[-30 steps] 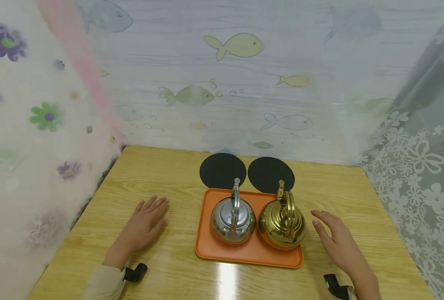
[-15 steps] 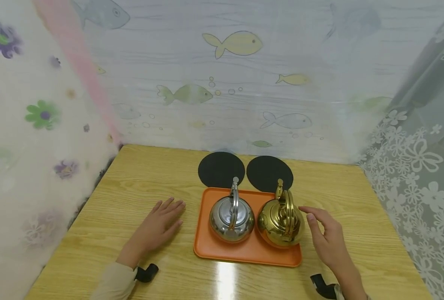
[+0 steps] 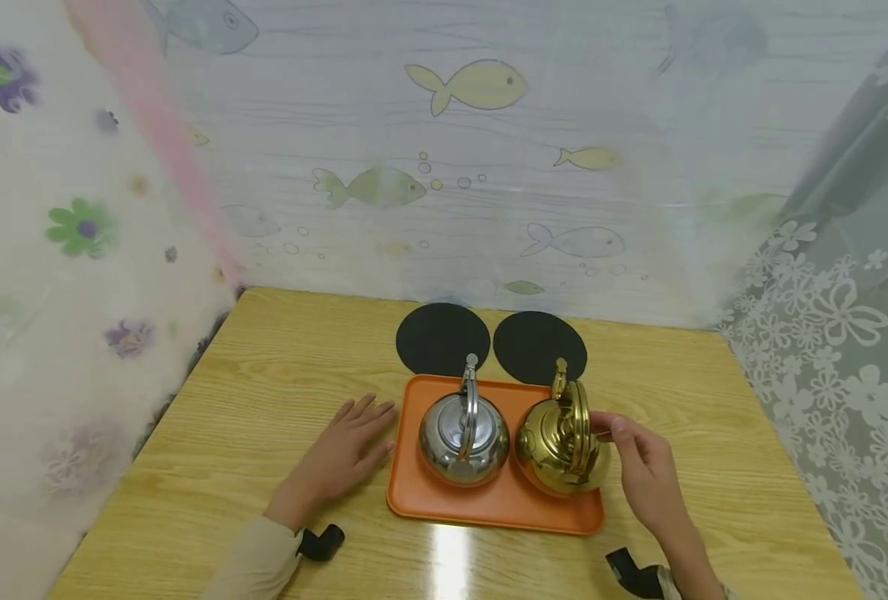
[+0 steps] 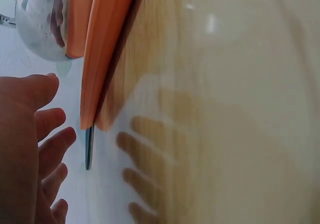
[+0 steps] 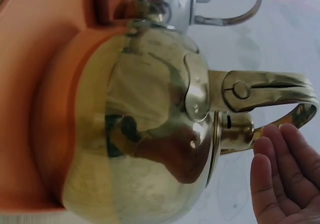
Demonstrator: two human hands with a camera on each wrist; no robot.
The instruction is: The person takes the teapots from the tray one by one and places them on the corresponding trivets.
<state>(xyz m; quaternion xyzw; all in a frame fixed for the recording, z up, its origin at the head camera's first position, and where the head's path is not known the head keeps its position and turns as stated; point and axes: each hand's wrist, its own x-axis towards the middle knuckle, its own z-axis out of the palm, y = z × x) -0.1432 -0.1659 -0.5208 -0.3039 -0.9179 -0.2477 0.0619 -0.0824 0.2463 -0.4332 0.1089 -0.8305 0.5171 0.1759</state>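
Note:
On an orange tray (image 3: 500,512) stand two kettles side by side. The gold kettle (image 3: 537,454) is on the right, its arched handle (image 3: 581,425) upright over the lid. My right hand (image 3: 648,471) is at that handle; in the right wrist view its fingers (image 5: 270,184) are extended beside the handle and lid knob, not wrapped round them. To the left is the silver kettle (image 3: 444,442), handle also raised. My left hand (image 3: 342,454) hovers near the tray's left edge with fingers spread, holding nothing.
Two round black mats (image 3: 444,337) lie behind the tray on the wooden table (image 3: 301,350). A fish-patterned curtain (image 3: 384,250) hangs along the far edge, with more patterned curtains at both sides.
My right hand has moved left, from beside the gold kettle to its handle. My left hand has moved right, close to the tray. The kettles stay on the tray.

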